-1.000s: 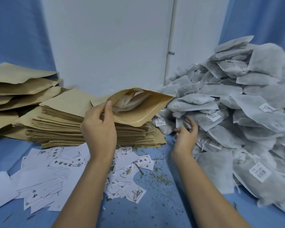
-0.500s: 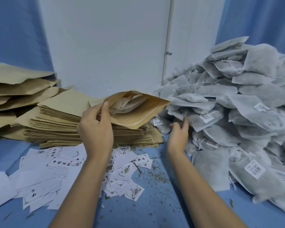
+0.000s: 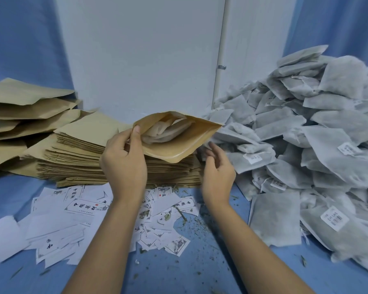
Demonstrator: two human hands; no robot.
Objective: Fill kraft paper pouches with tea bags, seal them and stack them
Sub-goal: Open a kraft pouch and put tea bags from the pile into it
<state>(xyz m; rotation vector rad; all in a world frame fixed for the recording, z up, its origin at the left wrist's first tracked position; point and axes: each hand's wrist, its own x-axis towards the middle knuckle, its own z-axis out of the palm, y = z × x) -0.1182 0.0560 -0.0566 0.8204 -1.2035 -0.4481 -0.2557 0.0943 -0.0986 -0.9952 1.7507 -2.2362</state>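
Grip: left hand [image 3: 123, 164] pinches pouch [image 3: 174, 145] | right hand [image 3: 218, 175] nearer pouch, blurred

Bare left forearm [image 3: 106, 240], bare right forearm [image 3: 244, 240].

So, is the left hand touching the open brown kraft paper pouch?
Touching: head view shows left hand pinching the brown kraft paper pouch at its mouth.
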